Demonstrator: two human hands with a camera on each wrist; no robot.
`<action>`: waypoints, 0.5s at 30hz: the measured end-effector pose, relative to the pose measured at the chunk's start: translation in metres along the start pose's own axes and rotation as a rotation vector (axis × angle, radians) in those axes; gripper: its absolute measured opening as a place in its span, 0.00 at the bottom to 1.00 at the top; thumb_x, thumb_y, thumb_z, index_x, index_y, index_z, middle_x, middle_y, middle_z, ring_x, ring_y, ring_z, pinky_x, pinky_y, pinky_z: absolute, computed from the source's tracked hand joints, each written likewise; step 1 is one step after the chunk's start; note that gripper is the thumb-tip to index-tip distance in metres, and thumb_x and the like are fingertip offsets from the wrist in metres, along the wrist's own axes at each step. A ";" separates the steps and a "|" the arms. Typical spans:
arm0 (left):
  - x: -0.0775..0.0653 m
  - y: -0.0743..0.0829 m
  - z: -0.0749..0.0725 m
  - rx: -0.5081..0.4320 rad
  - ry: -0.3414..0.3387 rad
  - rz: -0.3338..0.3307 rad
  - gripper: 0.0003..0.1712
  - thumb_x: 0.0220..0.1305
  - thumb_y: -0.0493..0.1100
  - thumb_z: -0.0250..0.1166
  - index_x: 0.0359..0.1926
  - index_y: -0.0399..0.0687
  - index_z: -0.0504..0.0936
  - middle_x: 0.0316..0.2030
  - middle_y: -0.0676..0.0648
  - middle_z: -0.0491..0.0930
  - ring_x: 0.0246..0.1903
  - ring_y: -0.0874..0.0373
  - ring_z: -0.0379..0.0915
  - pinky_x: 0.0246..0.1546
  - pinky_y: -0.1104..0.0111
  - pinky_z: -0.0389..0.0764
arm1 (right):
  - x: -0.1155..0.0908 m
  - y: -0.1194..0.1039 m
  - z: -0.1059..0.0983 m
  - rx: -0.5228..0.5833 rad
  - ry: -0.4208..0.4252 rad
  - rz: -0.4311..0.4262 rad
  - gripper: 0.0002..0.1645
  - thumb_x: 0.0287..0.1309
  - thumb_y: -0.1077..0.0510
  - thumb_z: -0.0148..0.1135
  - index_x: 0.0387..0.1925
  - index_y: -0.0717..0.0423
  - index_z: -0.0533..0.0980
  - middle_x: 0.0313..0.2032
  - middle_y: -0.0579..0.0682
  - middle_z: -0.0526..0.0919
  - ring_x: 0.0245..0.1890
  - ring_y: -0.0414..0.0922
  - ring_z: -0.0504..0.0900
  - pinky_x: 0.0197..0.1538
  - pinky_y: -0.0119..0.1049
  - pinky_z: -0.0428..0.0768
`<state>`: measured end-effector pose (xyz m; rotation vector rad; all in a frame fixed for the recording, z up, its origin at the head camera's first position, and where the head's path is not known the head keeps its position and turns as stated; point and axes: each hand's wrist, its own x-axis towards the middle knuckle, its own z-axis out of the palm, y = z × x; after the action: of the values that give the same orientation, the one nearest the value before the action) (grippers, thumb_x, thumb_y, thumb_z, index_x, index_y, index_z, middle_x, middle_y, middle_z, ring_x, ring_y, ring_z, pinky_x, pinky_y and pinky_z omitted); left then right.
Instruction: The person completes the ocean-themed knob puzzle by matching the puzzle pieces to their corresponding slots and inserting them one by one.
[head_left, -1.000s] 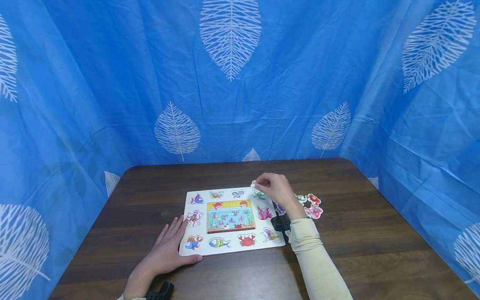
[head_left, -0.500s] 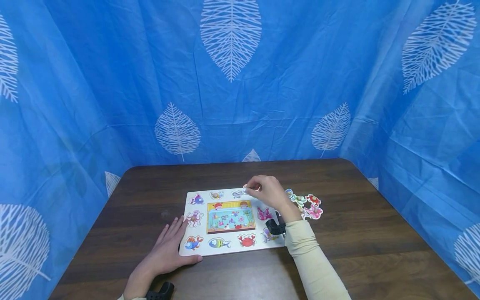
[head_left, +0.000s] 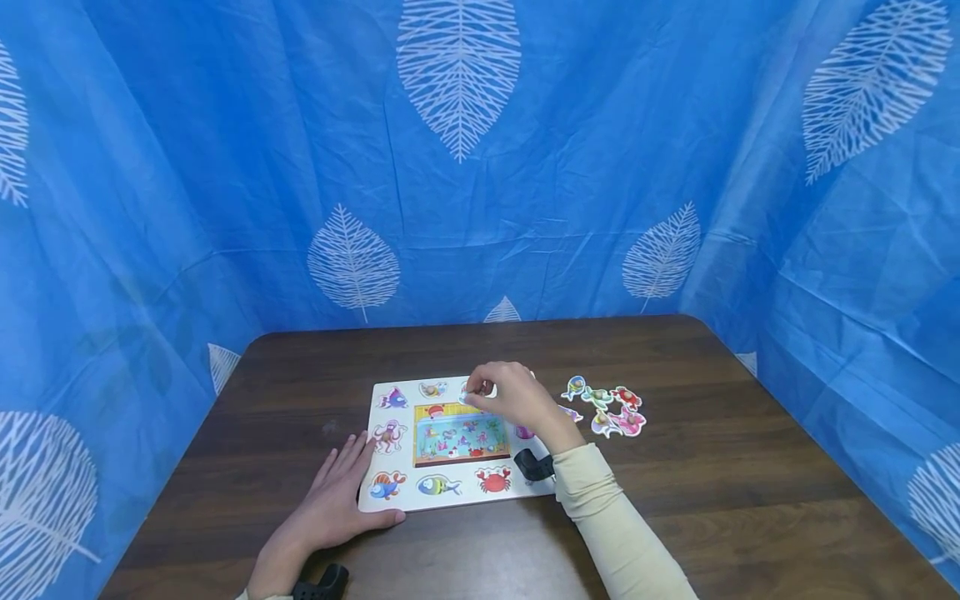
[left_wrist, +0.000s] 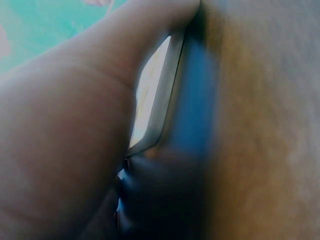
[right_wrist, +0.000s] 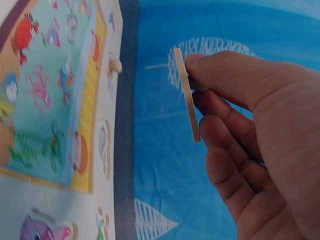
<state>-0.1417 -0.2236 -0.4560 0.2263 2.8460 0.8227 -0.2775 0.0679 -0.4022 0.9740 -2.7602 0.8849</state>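
My right hand pinches a thin wooden puzzle piece between thumb and fingers, over the back edge of a white puzzle board. In the right wrist view the piece shows edge-on, apart from the board, so its picture is hidden. My left hand rests at the board's front left corner, fingers straight along the left side and thumb along the front edge. Sea animals ring the board's aquarium picture. A wooden knob stands up from one of the places along the back edge.
Several loose sea-animal pieces lie right of the board, among them a red crab, a pink piece and a blue-and-yellow fish. The dark wooden table is enclosed by a blue curtain with white leaves.
My right hand has moved left along the board's back edge with the puzzle piece, from the back right corner. More loose pieces now show behind it. The left hand has stayed still.
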 end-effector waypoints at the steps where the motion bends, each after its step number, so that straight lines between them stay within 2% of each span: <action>1: 0.000 0.000 0.000 -0.001 -0.002 -0.002 0.75 0.46 0.75 0.75 0.80 0.34 0.53 0.80 0.31 0.48 0.80 0.34 0.40 0.78 0.38 0.43 | 0.000 -0.002 0.001 -0.008 -0.006 -0.011 0.05 0.60 0.52 0.75 0.36 0.45 0.85 0.33 0.37 0.86 0.34 0.37 0.79 0.40 0.31 0.79; 8: -0.001 0.000 0.000 0.000 -0.010 -0.007 0.75 0.47 0.76 0.74 0.80 0.34 0.52 0.80 0.32 0.48 0.80 0.34 0.39 0.78 0.38 0.42 | 0.001 -0.014 0.013 -0.035 -0.048 -0.109 0.05 0.62 0.52 0.74 0.37 0.47 0.86 0.34 0.39 0.87 0.34 0.37 0.80 0.38 0.29 0.80; 15: 0.000 -0.001 0.000 0.002 -0.003 0.000 0.75 0.47 0.76 0.74 0.80 0.34 0.52 0.80 0.31 0.48 0.80 0.33 0.39 0.78 0.38 0.42 | 0.002 -0.024 0.024 -0.062 -0.056 -0.181 0.05 0.63 0.50 0.73 0.37 0.45 0.86 0.35 0.37 0.87 0.34 0.37 0.80 0.39 0.28 0.79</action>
<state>-0.1418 -0.2239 -0.4566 0.2282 2.8447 0.8186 -0.2625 0.0384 -0.4096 1.2310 -2.6725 0.7515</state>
